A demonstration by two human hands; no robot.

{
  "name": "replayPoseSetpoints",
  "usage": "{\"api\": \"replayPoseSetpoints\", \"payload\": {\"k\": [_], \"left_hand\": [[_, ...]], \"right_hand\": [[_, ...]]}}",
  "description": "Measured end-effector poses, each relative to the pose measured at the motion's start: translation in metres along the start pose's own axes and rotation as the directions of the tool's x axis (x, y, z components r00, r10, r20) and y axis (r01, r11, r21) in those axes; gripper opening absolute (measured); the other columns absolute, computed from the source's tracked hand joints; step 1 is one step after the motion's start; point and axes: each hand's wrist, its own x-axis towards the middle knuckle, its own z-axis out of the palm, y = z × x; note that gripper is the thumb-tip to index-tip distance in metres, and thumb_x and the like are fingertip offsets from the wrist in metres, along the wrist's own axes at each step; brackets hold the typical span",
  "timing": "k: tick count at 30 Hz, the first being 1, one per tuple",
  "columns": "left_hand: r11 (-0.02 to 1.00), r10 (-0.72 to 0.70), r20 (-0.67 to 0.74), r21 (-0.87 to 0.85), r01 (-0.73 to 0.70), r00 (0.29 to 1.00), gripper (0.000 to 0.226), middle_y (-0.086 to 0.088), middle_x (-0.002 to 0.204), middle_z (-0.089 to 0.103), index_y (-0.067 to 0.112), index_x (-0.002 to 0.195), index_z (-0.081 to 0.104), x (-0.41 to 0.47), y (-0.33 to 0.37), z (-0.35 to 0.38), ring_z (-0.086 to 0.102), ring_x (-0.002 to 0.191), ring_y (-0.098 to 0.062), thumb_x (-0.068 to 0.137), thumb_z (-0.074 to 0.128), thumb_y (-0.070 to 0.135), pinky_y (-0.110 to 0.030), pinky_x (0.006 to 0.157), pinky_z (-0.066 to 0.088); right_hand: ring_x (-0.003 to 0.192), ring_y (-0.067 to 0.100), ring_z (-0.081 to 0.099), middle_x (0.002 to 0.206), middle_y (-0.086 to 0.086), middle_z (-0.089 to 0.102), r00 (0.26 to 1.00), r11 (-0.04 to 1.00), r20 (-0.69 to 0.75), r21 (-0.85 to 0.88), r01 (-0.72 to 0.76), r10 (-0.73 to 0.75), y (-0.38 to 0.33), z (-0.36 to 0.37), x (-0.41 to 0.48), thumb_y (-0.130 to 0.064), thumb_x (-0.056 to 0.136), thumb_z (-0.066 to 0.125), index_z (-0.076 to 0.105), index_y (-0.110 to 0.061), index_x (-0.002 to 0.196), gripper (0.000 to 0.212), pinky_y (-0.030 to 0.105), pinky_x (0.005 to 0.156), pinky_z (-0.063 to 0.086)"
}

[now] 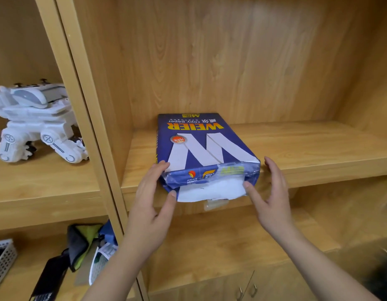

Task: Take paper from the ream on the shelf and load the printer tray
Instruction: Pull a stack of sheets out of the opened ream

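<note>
Both hands' fingers (166,198) touch the blue ream (201,148) on the shelf (307,148).

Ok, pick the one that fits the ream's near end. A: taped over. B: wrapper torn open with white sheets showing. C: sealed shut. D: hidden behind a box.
B: the blue wrapper of the ream is ragged at the shelf's front edge, and white paper shows between the left hand and right hand.

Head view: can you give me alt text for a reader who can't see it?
Two bare hands reach to a blue ream of copy paper lying on a wooden shelf; the left hand touches its torn near end and the right hand is open beside it, thumb at the exposed white paper. A white toy robot stands in the compartment to the left.
</note>
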Motion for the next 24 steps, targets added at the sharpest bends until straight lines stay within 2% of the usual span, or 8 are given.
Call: {"api": "replayPoseSetpoints", "payload": {"k": [1, 2, 5, 7, 9, 15, 19, 24], "left_hand": [[1.0, -0.006, 0.024, 0.003, 0.006, 1.0, 0.054, 0.003, 0.146, 0.05, 0.026, 0.141, 0.046, 0.002, -0.002, -0.004, 0.04, 0.14, -0.015, 0.092, 0.061, 0.007, -0.008, 0.096, 0.041], [0.999, 0.014, 0.044, 0.038, -0.016, 0.999, 0.056, 0.002, 0.145, 0.05, 0.025, 0.14, 0.047, 0.003, -0.004, -0.006, 0.042, 0.139, -0.017, 0.091, 0.062, 0.004, -0.005, 0.095, 0.039], [0.949, 0.143, 0.078, 0.272, -0.159, 0.987, 0.052, -0.002, 0.141, 0.053, 0.018, 0.136, 0.053, 0.009, -0.015, -0.004, 0.046, 0.133, -0.022, 0.085, 0.065, 0.01, -0.028, 0.109, 0.035], [0.887, 0.171, 0.069, 0.422, -0.184, 0.983, 0.051, -0.002, 0.134, 0.057, 0.019, 0.132, 0.058, 0.014, -0.021, -0.001, 0.052, 0.124, -0.026, 0.082, 0.071, 0.013, -0.037, 0.1, 0.037], [0.858, 0.171, 0.033, 0.486, -0.165, 0.985, 0.052, -0.003, 0.129, 0.059, 0.019, 0.128, 0.062, 0.017, -0.025, 0.003, 0.054, 0.116, -0.029, 0.079, 0.075, 0.01, -0.037, 0.093, 0.033], [0.875, 0.189, 0.014, 0.452, -0.175, 0.982, 0.051, -0.001, 0.129, 0.056, 0.022, 0.129, 0.059, 0.019, -0.029, 0.003, 0.05, 0.112, -0.027, 0.079, 0.066, 0.015, -0.033, 0.095, 0.031], [0.886, 0.163, 0.018, 0.437, -0.154, 0.987, 0.05, 0.0, 0.129, 0.056, 0.024, 0.128, 0.058, 0.019, -0.025, 0.003, 0.05, 0.113, -0.026, 0.08, 0.067, 0.015, -0.035, 0.096, 0.034], [0.876, 0.168, 0.02, 0.456, -0.158, 0.986, 0.047, -0.003, 0.13, 0.057, 0.021, 0.128, 0.06, 0.018, -0.022, 0.0, 0.05, 0.112, -0.025, 0.082, 0.064, 0.015, -0.035, 0.097, 0.035]], "right_hand": [[0.136, 0.01, 0.034, 0.146, -0.007, 0.041, 1.0, 0.999, -0.01, -0.044, 0.006, -0.006, 0.003, 0.002, -0.001, -0.035, 0.085, 0.069, 0.032, -0.024, 0.145, 0.071, 0.043, 0.111, 0.029], [0.136, 0.012, 0.035, 0.147, -0.006, 0.041, 1.0, 0.996, -0.02, -0.089, 0.012, -0.013, 0.005, 0.003, -0.001, -0.04, 0.084, 0.067, 0.032, -0.025, 0.145, 0.072, 0.041, 0.108, 0.029], [0.134, 0.017, 0.038, 0.145, -0.003, 0.045, 0.997, 0.976, -0.038, -0.211, 0.054, -0.063, 0.012, 0.008, -0.001, -0.049, 0.081, 0.063, 0.033, -0.028, 0.145, 0.073, 0.04, 0.1, 0.029], [0.134, 0.02, 0.039, 0.144, 0.001, 0.046, 0.994, 0.944, -0.025, -0.319, 0.088, -0.102, 0.018, 0.009, -0.001, -0.054, 0.082, 0.059, 0.031, -0.029, 0.145, 0.074, 0.045, 0.098, 0.032], [0.133, 0.021, 0.04, 0.143, 0.003, 0.048, 0.992, 0.915, -0.016, -0.389, 0.107, -0.123, 0.023, 0.008, 0.0, -0.058, 0.083, 0.055, 0.029, -0.029, 0.146, 0.074, 0.045, 0.097, 0.031], [0.118, 0.025, 0.045, 0.132, 0.006, 0.054, 0.987, 0.938, -0.033, -0.318, 0.138, -0.156, 0.022, 0.008, 0.005, -0.055, 0.079, 0.058, 0.036, -0.025, 0.142, 0.073, 0.036, 0.095, 0.028], [0.115, 0.029, 0.047, 0.13, 0.008, 0.055, 0.987, 0.943, -0.023, -0.301, 0.142, -0.156, 0.022, 0.006, 0.007, -0.054, 0.079, 0.058, 0.036, -0.024, 0.142, 0.073, 0.037, 0.092, 0.029], [0.109, 0.024, 0.043, 0.127, 0.006, 0.054, 0.989, 0.929, 0.005, -0.344, 0.139, -0.146, 0.021, 0.002, 0.009, -0.051, 0.077, 0.064, 0.038, -0.027, 0.143, 0.074, 0.038, 0.085, 0.028]]}}
